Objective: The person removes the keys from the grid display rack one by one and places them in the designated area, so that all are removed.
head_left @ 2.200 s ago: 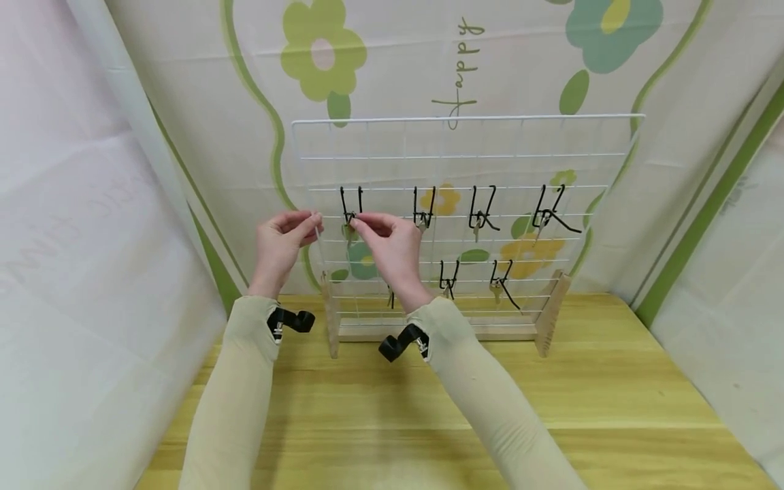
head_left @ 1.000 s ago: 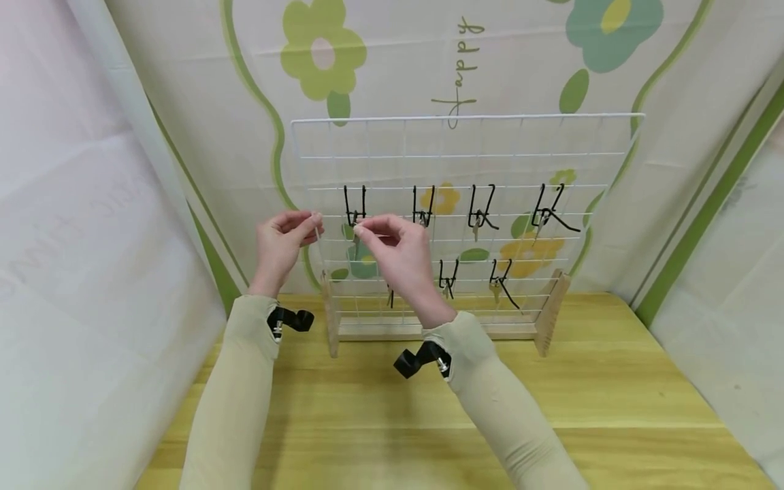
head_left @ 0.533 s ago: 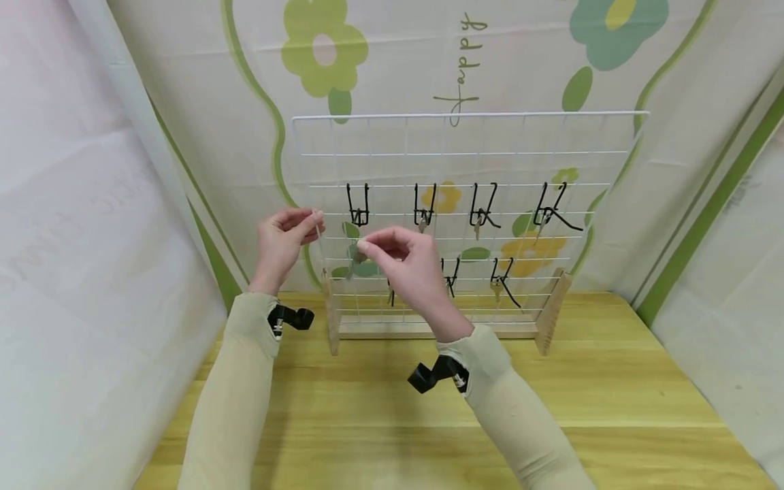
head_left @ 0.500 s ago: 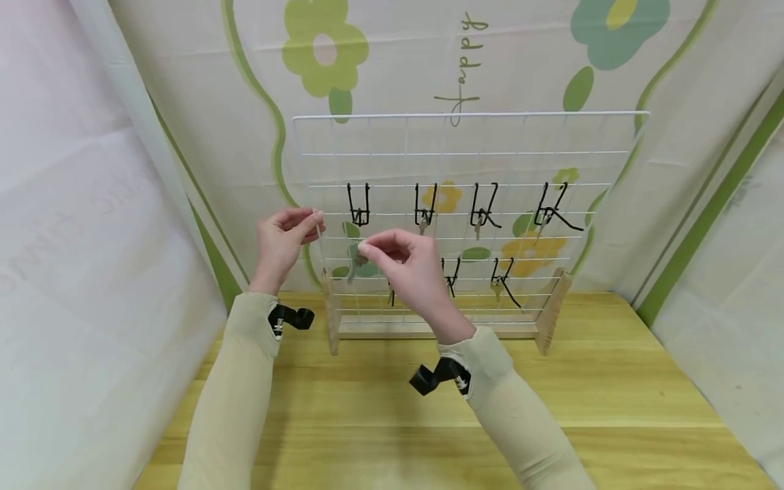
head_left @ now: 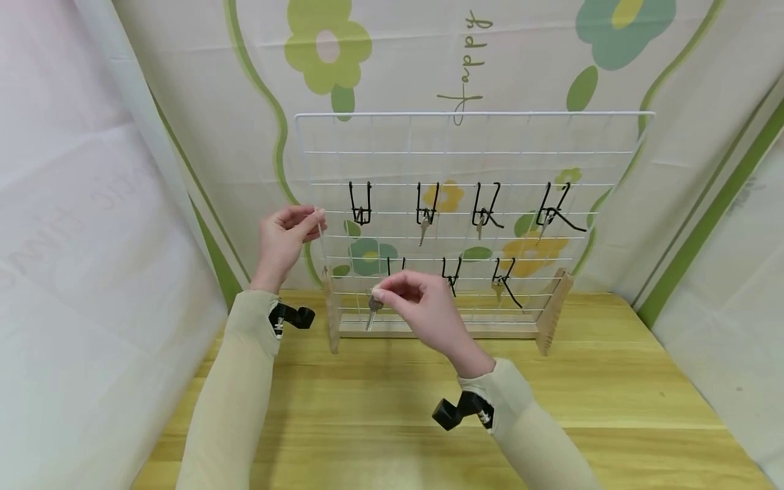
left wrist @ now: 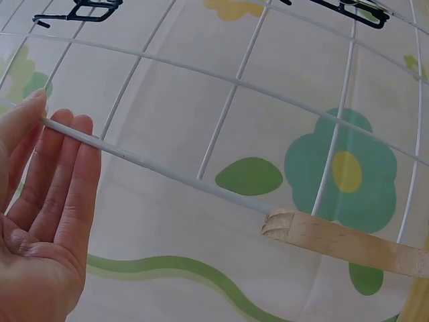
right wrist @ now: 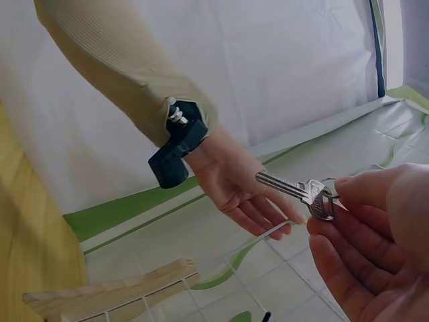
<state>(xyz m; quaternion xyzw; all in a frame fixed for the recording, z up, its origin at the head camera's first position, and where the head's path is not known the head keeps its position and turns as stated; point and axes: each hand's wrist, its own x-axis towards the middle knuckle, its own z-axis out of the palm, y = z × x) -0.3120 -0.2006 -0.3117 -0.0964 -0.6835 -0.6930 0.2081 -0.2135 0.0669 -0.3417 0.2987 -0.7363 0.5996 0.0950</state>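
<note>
Silver key [head_left: 374, 305] hangs tip-down, slightly tilted, just below-left of the right hand [head_left: 431, 314] pinching it, above tabletop [head_left: 355, 408] toward its far edge; gap to wire rack [head_left: 453, 237] hard to judge. Left hand [head_left: 284, 239], farther off, pinches rack's left side.

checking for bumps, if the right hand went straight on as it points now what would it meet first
The right hand would probably meet the white wire grid near its left edge, the held silver key perhaps touching first; depth is unclear.

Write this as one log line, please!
right grip: pinches key, blade downward | left grip: holds side of white rack | other keys: on black hooks
</note>
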